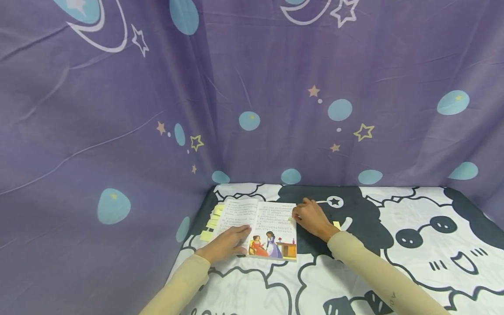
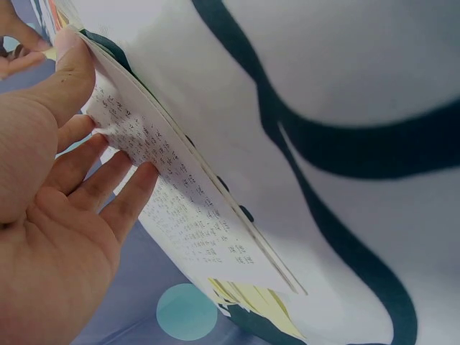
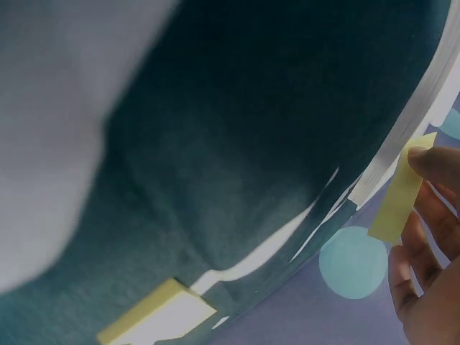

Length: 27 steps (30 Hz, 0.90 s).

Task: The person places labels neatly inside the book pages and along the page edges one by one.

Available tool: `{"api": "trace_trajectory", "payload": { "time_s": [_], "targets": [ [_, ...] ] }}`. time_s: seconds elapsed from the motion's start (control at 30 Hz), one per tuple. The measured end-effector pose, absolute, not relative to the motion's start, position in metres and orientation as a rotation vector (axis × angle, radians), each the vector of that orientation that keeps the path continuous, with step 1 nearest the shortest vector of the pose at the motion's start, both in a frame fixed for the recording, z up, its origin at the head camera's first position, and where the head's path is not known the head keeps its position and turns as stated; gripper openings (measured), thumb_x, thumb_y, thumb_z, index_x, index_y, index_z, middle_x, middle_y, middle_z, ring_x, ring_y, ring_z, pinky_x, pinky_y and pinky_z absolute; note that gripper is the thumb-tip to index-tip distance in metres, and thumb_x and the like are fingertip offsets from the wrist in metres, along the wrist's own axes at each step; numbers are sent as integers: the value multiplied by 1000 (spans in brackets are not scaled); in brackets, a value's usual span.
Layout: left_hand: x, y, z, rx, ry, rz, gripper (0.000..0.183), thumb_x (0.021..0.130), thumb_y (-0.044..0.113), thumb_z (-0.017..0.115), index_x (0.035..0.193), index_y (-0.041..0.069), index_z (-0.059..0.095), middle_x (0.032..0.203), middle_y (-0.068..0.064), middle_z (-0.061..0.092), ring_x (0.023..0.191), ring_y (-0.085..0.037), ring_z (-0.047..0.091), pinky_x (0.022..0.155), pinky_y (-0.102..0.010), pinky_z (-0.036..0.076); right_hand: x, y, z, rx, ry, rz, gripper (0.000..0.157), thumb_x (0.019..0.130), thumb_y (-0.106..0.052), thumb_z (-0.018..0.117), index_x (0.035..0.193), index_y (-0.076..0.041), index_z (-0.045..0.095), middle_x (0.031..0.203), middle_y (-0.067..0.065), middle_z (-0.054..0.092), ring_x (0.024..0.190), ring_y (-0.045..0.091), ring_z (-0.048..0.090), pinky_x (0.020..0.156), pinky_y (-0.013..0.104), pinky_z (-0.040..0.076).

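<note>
An open book (image 1: 273,218) lies on the sheep-print cloth, printed text on both pages and a colour picture of two figures low on the right page. My left hand (image 1: 228,244) rests on the lower left page near the fold, its fingers extended over the text in the left wrist view. At the right page's outer edge is my right hand (image 1: 313,218). Its thumb and fingers pinch a narrow yellow sticky note (image 3: 397,201), seen beside the book's page edges in the right wrist view. Several yellow sticky notes (image 1: 214,216) stick out from the book's left side.
A small yellow sticky-note pad (image 3: 159,313) sits on the dark part of the cloth, near my right wrist. The black-and-white cloth (image 1: 417,258) covers the surface. Purple curtains (image 1: 275,148) with moons and stars hang behind and at the left.
</note>
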<state>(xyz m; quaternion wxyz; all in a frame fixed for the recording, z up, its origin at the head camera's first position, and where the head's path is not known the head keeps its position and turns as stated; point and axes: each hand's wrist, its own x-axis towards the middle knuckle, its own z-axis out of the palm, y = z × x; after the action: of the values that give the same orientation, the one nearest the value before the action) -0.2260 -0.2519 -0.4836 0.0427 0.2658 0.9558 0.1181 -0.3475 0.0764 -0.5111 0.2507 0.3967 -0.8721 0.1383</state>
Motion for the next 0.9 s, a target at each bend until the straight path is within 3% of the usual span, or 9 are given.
{"api": "trace_trajectory", "payload": {
  "time_s": [0.3,0.57,0.67,0.9],
  "targets": [
    [-227,-252,-483,803,2924,360,77,93,33,72,154,-3,42,162,-17,38,147,-34,38,121,-48,33,-342,73,-507,1149,-2363,265,19,81,-1,81,77,-18,75,80,-5,74,77,18,49,67,34,38],
    [-227,-253,-485,794,2926,349,78,92,34,72,154,-2,41,162,-17,38,147,-34,38,121,-47,33,-334,68,-502,1217,-2396,67,20,84,1,78,94,-15,84,89,2,72,80,22,50,68,39,42],
    [-227,-253,-485,795,2926,344,78,92,34,72,154,-2,42,162,-16,38,147,-34,39,121,-47,33,-330,66,-502,1238,-2422,-39,19,89,-2,75,103,-13,83,91,4,66,84,23,51,69,40,42],
    [-227,-252,-483,811,2923,344,78,92,34,72,154,-3,42,161,-18,39,146,-35,39,121,-48,33,-325,64,-504,1279,-2410,-167,16,92,-5,72,107,-6,78,99,7,59,94,27,53,80,45,49]
  ]
}}
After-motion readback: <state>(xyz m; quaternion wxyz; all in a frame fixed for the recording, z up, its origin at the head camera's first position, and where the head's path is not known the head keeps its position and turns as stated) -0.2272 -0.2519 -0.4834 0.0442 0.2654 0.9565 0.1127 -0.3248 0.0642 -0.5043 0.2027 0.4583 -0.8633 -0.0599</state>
